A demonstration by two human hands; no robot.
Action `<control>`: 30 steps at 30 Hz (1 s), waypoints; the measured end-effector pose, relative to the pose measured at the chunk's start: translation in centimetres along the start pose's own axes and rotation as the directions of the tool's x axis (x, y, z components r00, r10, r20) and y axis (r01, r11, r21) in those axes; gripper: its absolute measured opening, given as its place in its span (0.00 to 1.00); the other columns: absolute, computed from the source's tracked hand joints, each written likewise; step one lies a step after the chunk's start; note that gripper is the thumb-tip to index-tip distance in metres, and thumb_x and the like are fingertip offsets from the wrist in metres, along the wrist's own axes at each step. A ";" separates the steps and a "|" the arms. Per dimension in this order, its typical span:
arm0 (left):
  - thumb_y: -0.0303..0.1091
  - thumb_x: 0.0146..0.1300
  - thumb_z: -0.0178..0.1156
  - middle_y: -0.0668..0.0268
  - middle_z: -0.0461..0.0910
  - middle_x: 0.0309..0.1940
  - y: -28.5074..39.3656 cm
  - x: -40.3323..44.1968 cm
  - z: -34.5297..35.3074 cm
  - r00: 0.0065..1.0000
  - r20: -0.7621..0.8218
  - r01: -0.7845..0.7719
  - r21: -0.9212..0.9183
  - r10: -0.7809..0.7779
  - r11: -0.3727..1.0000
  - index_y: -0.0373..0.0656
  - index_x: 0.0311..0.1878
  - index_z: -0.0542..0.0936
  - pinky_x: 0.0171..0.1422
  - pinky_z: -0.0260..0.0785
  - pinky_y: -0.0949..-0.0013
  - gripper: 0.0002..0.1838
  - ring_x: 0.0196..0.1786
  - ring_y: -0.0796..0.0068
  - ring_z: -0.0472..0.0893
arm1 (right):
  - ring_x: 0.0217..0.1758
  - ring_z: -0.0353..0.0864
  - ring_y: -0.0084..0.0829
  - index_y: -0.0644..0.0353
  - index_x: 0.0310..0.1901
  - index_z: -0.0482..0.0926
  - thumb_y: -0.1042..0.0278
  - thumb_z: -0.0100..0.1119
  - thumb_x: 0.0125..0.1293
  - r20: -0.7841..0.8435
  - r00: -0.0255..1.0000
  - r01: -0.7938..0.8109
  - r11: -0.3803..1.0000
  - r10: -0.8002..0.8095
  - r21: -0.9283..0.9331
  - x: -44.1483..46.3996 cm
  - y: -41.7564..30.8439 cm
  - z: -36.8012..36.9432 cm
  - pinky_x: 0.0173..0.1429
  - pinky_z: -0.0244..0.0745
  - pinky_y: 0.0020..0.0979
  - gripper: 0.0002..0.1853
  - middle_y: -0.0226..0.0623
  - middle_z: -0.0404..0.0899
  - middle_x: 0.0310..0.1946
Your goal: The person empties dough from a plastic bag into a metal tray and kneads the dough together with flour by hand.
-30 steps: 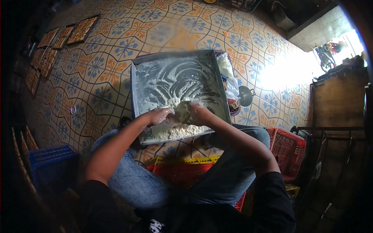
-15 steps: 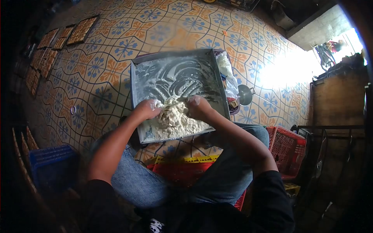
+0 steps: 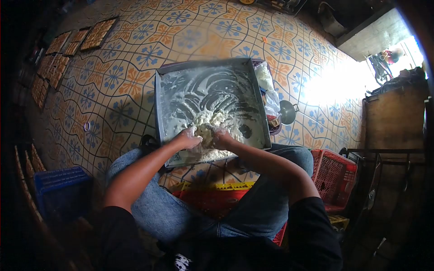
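Observation:
A large grey metal tray (image 3: 159,101) lies between my knees, its floor smeared with white flour streaks. Pale, lumpy dough (image 3: 209,121) is heaped near its front side, with loose crumbs around it. My left hand (image 3: 188,139) grips the dough from the left, floury fingers curled into it. From the right, my right hand (image 3: 221,138) is closed on the same mass, knuckles up. The fingertips of both hands are partly buried or hidden.
Beside the tray's right side are plastic bags (image 3: 271,101) and a metal pot (image 3: 287,112). Red crates (image 3: 334,176) stand at right, a blue crate (image 3: 61,187) at left. Filled trays (image 3: 98,34) lie on the patterned tile floor at far left.
Both hands have come closer together and nearer to me, pressing into the dough. The heap looks more broken and spread, with a dark bare patch of tray now showing at its right.

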State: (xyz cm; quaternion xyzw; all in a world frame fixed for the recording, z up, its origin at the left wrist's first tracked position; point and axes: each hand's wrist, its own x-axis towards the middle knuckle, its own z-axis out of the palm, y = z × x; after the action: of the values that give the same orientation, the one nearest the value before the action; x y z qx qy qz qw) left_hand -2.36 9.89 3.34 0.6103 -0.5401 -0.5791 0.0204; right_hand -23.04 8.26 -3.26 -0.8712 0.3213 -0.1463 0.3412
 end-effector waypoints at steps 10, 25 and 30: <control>0.48 0.63 0.49 0.64 0.74 0.21 0.1 0.3 -0.7 0.880 0.291 -0.432 0.159 0.376 0.888 0.42 0.48 0.73 0.33 0.65 0.66 0.19 0.26 0.74 0.71 | 0.31 0.78 0.40 0.60 0.31 0.80 0.61 0.59 0.50 0.124 0.972 -0.181 0.973 0.199 -0.142 0.3 -4.5 -4.0 0.37 0.73 0.38 0.11 0.42 0.79 0.26; 0.45 0.48 0.61 0.44 0.76 0.45 4.2 -4.5 -5.3 0.942 -0.063 -0.232 0.586 0.329 0.777 0.33 0.51 0.73 0.53 0.67 0.57 0.31 0.48 0.48 0.75 | 0.37 0.81 0.41 0.57 0.29 0.80 0.66 0.53 0.53 0.124 0.960 -0.147 0.831 0.250 -0.536 2.8 -2.4 -11.1 0.35 0.76 0.37 0.07 0.43 0.80 0.31; 0.43 0.43 0.62 0.46 0.77 0.41 0.5 -1.2 -3.4 0.901 -0.075 -0.306 0.588 0.428 0.748 0.35 0.48 0.73 0.53 0.68 0.57 0.29 0.47 0.48 0.76 | 0.35 0.79 0.43 0.56 0.29 0.79 0.54 0.57 0.53 -0.181 0.958 0.106 0.861 -0.222 -0.497 2.1 2.1 -6.1 0.45 0.75 0.40 0.14 0.40 0.79 0.30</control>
State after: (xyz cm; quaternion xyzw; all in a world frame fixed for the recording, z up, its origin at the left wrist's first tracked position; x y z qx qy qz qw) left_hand 0.10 8.49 5.56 0.5262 -0.7909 -0.3121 0.0093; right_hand -25.34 2.67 -0.20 -0.9296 0.3094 -0.1911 0.0596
